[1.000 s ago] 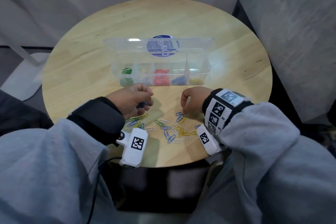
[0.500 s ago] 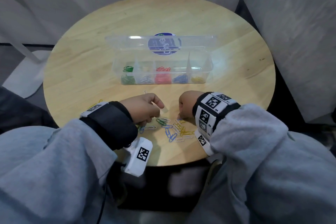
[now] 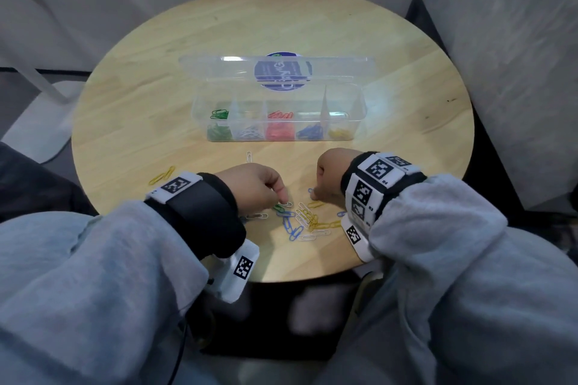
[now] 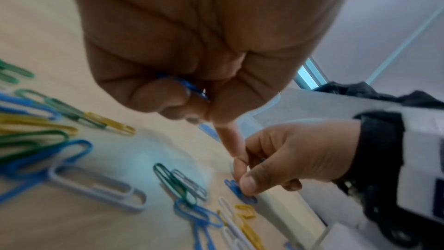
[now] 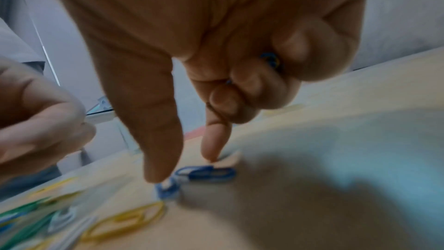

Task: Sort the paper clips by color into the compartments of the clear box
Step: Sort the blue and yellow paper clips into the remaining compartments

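Note:
The clear box (image 3: pixel 359 122) stands open mid-table, its compartments holding green, white, red, blue and yellow clips. Loose clips (image 3: pixel 301 220) of mixed colors lie near the front edge. My left hand (image 3: pixel 256 189) hovers over their left side, its index finger pointing down at a white clip (image 3: pixel 287 204). Its curled fingers keep a blue clip (image 4: pixel 192 88) in the palm. My right hand (image 3: pixel 328 176) is at the pile's right. Thumb and index finger press on blue clips (image 5: pixel 204 173) on the table, while more blue clips (image 5: pixel 270 60) sit in its curled fingers.
A single white clip (image 3: pixel 249 156) lies between the box and my hands. Two yellow clips (image 3: pixel 162 176) lie to the left by my left wrist. The round wooden table (image 3: pixel 140 97) ends just behind the pile, and grey walls stand close on the right.
My left hand has turned palm-down and dropped onto the pile with its index finger out. The right hand has come down onto the blue clips.

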Demonstrator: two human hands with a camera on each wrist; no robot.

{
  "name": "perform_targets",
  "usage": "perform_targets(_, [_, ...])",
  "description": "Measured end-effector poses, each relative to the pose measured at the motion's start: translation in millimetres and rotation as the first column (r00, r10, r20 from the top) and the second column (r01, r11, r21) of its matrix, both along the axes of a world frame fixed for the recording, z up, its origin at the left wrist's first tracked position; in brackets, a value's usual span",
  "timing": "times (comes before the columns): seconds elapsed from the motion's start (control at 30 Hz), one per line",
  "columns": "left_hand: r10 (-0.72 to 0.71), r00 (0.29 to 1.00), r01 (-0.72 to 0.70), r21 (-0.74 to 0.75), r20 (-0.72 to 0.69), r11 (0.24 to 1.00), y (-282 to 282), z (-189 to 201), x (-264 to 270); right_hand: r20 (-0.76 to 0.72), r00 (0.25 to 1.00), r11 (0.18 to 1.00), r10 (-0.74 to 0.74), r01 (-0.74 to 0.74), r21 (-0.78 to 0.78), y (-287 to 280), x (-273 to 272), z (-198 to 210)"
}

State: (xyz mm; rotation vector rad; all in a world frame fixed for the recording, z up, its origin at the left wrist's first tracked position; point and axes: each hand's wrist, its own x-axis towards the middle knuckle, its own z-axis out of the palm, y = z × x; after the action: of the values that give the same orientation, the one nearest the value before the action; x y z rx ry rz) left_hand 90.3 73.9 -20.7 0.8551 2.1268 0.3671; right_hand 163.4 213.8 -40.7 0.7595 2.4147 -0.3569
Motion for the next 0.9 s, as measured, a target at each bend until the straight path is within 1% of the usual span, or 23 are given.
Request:
perform_targets(0.07, [-0.110, 0.982, 0.101, -0.065, -0.155, 0.993, 0.1, 2.2, 6.2, 0.022, 1.000, 1.000, 0.019, -0.018, -0.019, -4.4, -4.0, -2.7])
perform_targets(0.17, [-0.230, 0.935, 0.194, -0.155, -0.269, 0.969, -0.4, -2.1, 14.4, 0.059, 0.997, 0.999, 0.051, -0.051, -0.004, -6.6, -7.3, -2.8])
perform_targets(0.33, [-0.325, 0.891, 0.282, -0.176, -0.316, 0.943, 0.9, -13.9, 23.9, 0.047, 0.996, 0.997, 0.077, -0.077, 0.012, -6.3, -6.0, -4.9])
perform_targets(0.47, [-0.316, 0.893, 0.278, -0.158, -0.322, 0.947, 4.3, -18.0, 25.0, 0.002, 0.999, 0.998, 0.053, -0.053, -0.030, -0.2, 0.4, -2.6])
perform_targets(0.6, [-0.280, 0.906, 0.252, -0.126, -0.318, 0.959, 5.3, -21.6, 22.7, -0.091, 0.995, 0.991, -0.039, 0.027, -0.130, 12.2, 8.2, 11.6])
perform_targets(0.7, [-0.269, 0.903, 0.239, -0.130, -0.335, 0.962, 4.8, -23.5, 21.2, -0.175, 0.974, 0.970, -0.141, 0.101, -0.223, 25.7, 18.4, 28.2])
perform_targets(0.8, [-0.273, 0.906, 0.239, -0.142, -0.324, 0.961, 3.5, -23.9, 18.9, -0.256, 0.913, 0.894, -0.317, 0.198, -0.401, 38.7, 29.7, 35.1])
perform_targets(0.9, [-0.299, 0.904, 0.260, -0.164, -0.306, 0.952, 3.3, -23.3, 17.6, -0.264, 0.822, 0.773, -0.505, 0.294, -0.563, 47.2, 37.3, 32.2])
